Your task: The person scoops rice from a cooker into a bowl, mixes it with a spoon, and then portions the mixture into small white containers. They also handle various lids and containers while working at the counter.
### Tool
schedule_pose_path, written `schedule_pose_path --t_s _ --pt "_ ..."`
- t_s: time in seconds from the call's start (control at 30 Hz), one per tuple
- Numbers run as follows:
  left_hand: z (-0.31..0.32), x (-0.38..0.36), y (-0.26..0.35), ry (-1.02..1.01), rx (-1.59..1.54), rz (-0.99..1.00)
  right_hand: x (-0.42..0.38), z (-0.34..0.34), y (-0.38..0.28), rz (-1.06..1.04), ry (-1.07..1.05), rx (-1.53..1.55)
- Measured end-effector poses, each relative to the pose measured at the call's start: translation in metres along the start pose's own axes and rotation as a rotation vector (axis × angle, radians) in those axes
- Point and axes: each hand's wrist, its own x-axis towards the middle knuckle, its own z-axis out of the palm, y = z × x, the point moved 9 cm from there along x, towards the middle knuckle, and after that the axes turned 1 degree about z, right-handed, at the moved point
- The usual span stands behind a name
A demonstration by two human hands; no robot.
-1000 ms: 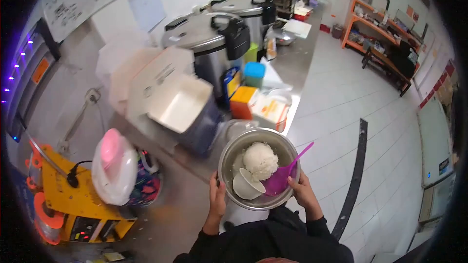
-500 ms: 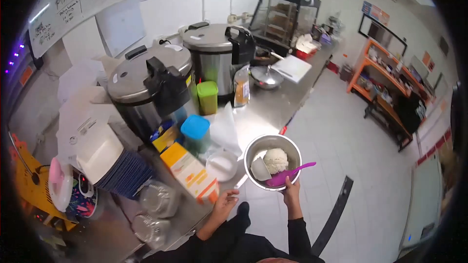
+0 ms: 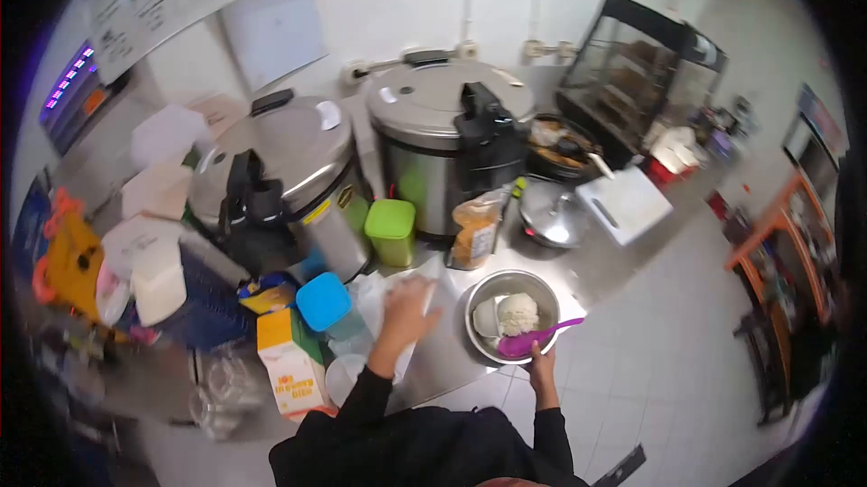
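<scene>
My right hand [image 3: 542, 371] grips the near rim of a steel bowl [image 3: 508, 283], held at the counter's front edge. Inside the bowl lie a rounded mound of white rice [image 3: 519, 313], a small whitish cup [image 3: 486, 317] and a purple rice paddle [image 3: 521, 343] whose handle sticks out over the right rim. Blurred by motion, my left hand [image 3: 406, 311] is over white paper sheets [image 3: 424, 281] on the counter, thumb apart from the fingers, with nothing visible in it. Close by are a blue-lidded container [image 3: 325, 302] and a green container [image 3: 391, 232].
Two large rice cookers [image 3: 447, 103] stand along the wall. A bag of orange-brown food [image 3: 476, 230], a lidded pan [image 3: 553, 214] and a white cutting board [image 3: 625, 201] sit to the right. An orange-and-white carton [image 3: 293, 370] and stacked paper boxes [image 3: 203, 297] occupy the left.
My left hand has moved up from the counter's front edge to over the paper sheets. The bowl, still in my right hand, is now closer to the counter. My view has turned.
</scene>
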Motion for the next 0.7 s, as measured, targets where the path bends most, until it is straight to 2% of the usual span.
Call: schedule_pose_path --t_s 0.03,0.1,0.17,0.2,0.27,0.3,0.37,0.4,0.47,0.5,0.57,0.6,0.63,0.7 --pt "-0.009 0.004 -0.035 0.065 0.213 -0.158 0.021 -0.001 0.004 -0.025 -0.063 -0.043" --pt "-0.055 -0.015 -0.094 0.116 0.293 -0.696 0.033 0.01 -0.025 0.006 -0.164 -0.053" --pt "-0.069 -0.043 -0.136 0.202 0.323 -0.93 0.048 0.011 -0.038 0.101 -0.192 -0.067" --pt "-0.064 -0.052 -0.152 0.205 0.338 -0.991 0.061 0.008 -0.034 0.134 -0.241 -0.089" --pt "-0.055 -0.066 -0.172 0.248 0.178 -1.028 0.085 0.0 -0.042 0.083 -0.288 -0.157" --pt "-0.058 -0.069 -0.164 0.257 0.195 -1.074 0.079 0.005 -0.064 0.155 -0.245 -0.172" --pt "-0.05 -0.06 -0.147 0.138 0.222 -1.116 0.092 -0.018 -0.061 0.378 -0.129 -0.363" --pt "-0.053 -0.062 -0.144 0.15 0.232 -1.154 0.093 -0.016 -0.066 0.39 -0.166 -0.377" --pt "-0.051 -0.058 -0.144 0.171 0.101 -1.124 0.082 -0.001 -0.148 -0.32 -0.049 -0.662" --pt "-0.051 -0.06 -0.142 0.183 0.112 -1.149 0.074 0.013 -0.166 -0.418 -0.084 -0.574" --pt "-0.054 -0.064 -0.14 0.253 0.136 -1.17 0.055 0.053 -0.172 -0.596 -0.396 -0.52" --pt "-0.051 -0.064 -0.14 0.274 0.16 -1.127 0.037 0.088 -0.177 -0.452 -0.604 -0.381" --pt "-0.048 -0.068 -0.14 0.271 0.179 -1.132 0.02 0.12 -0.167 -0.549 -0.835 -0.463" --pt "-0.045 -0.067 -0.135 0.303 0.181 -1.038 -0.024 0.187 -0.144 -0.472 -1.209 -0.476"
